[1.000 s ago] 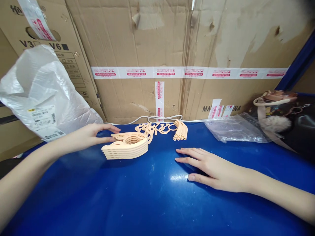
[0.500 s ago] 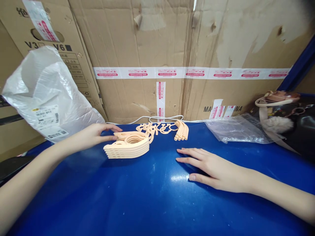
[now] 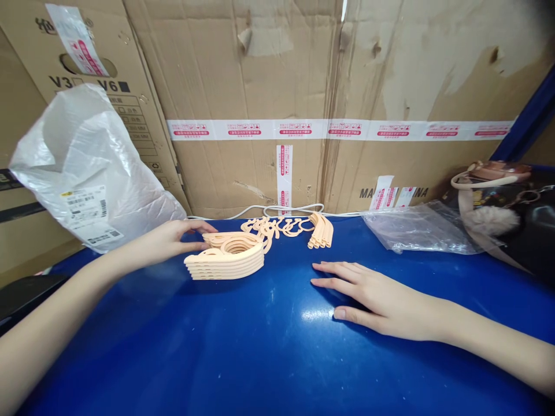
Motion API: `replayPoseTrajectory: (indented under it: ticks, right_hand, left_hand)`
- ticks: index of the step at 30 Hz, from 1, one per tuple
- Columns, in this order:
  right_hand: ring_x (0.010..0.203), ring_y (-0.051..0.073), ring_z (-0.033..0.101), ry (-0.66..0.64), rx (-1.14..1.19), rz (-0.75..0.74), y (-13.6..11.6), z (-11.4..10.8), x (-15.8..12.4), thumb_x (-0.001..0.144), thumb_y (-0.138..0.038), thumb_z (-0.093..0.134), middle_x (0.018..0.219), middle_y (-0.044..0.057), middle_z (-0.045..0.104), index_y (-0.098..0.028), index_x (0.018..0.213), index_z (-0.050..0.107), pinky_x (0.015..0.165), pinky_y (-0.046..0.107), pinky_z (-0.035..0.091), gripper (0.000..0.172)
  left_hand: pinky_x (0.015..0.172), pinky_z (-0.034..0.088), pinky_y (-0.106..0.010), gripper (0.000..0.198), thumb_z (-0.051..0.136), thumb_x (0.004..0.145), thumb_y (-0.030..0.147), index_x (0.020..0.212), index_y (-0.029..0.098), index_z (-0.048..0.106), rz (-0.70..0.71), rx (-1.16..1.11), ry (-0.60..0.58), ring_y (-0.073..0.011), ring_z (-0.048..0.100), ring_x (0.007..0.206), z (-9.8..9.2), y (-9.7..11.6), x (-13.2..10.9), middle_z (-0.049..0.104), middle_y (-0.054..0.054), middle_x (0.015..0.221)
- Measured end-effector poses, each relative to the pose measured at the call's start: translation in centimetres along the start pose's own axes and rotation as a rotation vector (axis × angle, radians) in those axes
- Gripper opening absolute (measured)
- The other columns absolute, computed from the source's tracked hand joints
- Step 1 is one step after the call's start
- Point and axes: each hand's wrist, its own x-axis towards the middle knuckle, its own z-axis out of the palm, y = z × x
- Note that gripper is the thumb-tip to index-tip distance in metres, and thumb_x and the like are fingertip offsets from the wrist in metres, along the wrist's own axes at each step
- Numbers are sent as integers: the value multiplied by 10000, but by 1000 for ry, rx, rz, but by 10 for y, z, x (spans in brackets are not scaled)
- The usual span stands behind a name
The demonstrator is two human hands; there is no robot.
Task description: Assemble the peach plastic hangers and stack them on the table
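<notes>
A stack of peach-coloured folding hangers point(image 3: 225, 268) lies on the blue tabletop point(image 3: 243, 346), left of the middle. My left hand point(image 3: 167, 242) rests at the stack's back left end, thumb and fingers apart. Its fingertips touch or nearly touch the hanger ends; no firm grip shows. Behind the stack, several hanger hooks point(image 3: 290, 226) spread in a loose row. This row ends on the right in a bundle of folded hanger arms point(image 3: 321, 232). My right hand point(image 3: 368, 294) lies palm down on the table in front of that bundle, fingers spread, holding nothing.
At the left a white plastic mailing bag point(image 3: 95, 173) with a label leans against a cardboard box point(image 3: 143, 75). A white cable point(image 3: 295, 207) runs along the table's back edge. To the right lie a clear plastic bag point(image 3: 416, 228) and a dark handbag point(image 3: 529, 225).
The whole view has shifted very slightly to the right. Both hands and the hangers keep practically the same places on the table.
</notes>
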Motion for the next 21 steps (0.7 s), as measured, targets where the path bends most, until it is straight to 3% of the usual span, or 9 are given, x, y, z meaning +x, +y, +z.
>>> replayPoseTrajectory:
  ticks: [14,21]
  right_hand:
    - [1373,279,336,-17,-37,12,-2,-1,0,956,-490,425,1523,69,336,-282,1418,425,1111,498,300,507]
    - [1376,258,334,-23,-46,18,-2,0,0,957,-501,416,1526,52,332,-294,1419,418,1119,480,294,506]
  left_hand:
    - [857,444,-269,356,482,881,373,1104,136,626,9,53,20,-212,637,971,3,4,2,698,-47,1121]
    - [863,453,-319,444,499,815,454,1113,155,636,6,43,17,-246,640,979,6,-10,7,698,-70,1129]
